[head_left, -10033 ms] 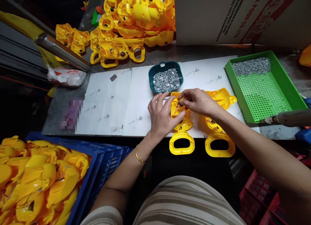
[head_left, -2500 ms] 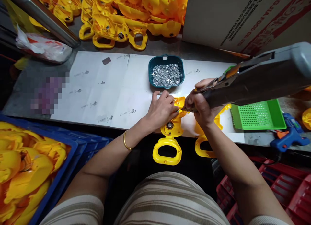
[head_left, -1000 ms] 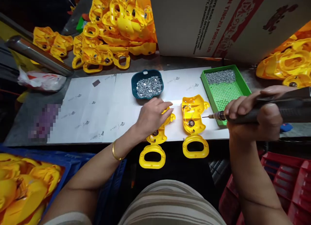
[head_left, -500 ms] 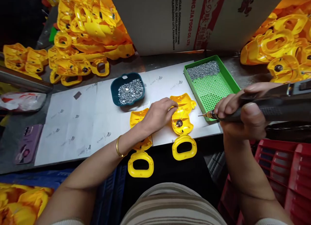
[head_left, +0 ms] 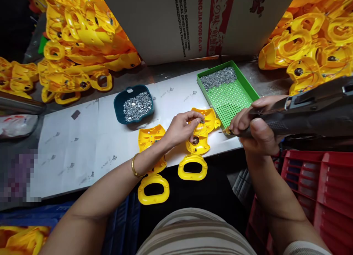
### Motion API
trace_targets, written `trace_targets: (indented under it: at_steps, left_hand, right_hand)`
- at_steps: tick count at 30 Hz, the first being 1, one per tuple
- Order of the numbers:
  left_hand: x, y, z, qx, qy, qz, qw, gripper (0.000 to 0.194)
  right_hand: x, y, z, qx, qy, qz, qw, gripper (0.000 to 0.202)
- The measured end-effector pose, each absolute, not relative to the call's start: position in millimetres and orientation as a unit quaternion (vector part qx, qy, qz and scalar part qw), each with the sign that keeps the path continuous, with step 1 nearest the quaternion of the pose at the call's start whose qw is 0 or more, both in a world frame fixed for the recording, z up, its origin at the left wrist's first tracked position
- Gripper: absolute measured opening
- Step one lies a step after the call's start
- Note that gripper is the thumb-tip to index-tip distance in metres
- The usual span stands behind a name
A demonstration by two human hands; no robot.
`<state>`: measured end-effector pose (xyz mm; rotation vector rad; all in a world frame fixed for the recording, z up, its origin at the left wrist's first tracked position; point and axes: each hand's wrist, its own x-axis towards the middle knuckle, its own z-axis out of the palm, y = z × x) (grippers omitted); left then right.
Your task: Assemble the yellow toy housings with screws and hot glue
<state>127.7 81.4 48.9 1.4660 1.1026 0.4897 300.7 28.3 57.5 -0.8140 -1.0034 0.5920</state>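
My left hand (head_left: 183, 128) reaches over an open yellow plastic shell (head_left: 198, 146) with thin wires, a round dark metal part (head_left: 195, 140) and a looped handle (head_left: 192, 167) hanging past the board's edge. Thumb and forefinger are pinched together over its upper part; a small greyish bit shows at the tips, too small to name. Beneath my left wrist lies a second yellow shell (head_left: 151, 134), partly hidden by the forearm. My right hand (head_left: 257, 126) is wrapped round a dark electric screwdriver (head_left: 309, 117), its thin bit pointing left, just right of the first shell and apart from it.
A dark teal bin (head_left: 118, 107) of small shiny metal pieces and a green tray (head_left: 242, 97) with screws stand on the white board (head_left: 82, 144). Yellow shells pile up at left (head_left: 91, 31) and right (head_left: 317, 38). Behind stands a large carton (head_left: 154, 23); red crates (head_left: 331, 189) sit lower right.
The whole view has shifted, so the things sit further left. My left fingertips have moved right relative to the shell, uncovering more of its wires. The screwdriver stays in my right hand.
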Motion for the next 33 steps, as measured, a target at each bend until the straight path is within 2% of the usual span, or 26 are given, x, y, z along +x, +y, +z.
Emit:
trace_targets:
  at_steps: [9, 14, 19, 23, 27, 33]
  left_hand:
    - [136, 79, 43, 0.803, 0.466, 0.170, 0.332, 0.031]
    - [135, 80, 39, 0.841, 0.460, 0.144, 0.247, 0.032]
    - [131, 80, 36, 0.894, 0.373, 0.136, 0.206, 0.031]
    - [127, 79, 36, 0.895, 0.380, 0.127, 0.197, 0.034]
    - [122, 81, 33, 0.906, 0.364, 0.129, 0.172, 0.025]
    - [117, 75, 33, 0.930, 0.338, 0.125, 0.067, 0.029]
  right_hand:
    - [317, 21, 75, -0.289, -0.476, 0.296, 0.776, 0.017]
    - [333, 24, 81, -0.356, -0.432, 0.227, 0.797, 0.021]
    - [350, 41, 63, -0.405, -0.426, 0.140, 0.797, 0.023]
    - [357, 51, 48, -0.426, -0.438, 0.116, 0.783, 0.019]
    - [361, 59, 41, -0.445, -0.433, 0.083, 0.779, 0.022]
    - [366, 69, 37, -0.450, -0.422, 0.069, 0.784, 0.018]
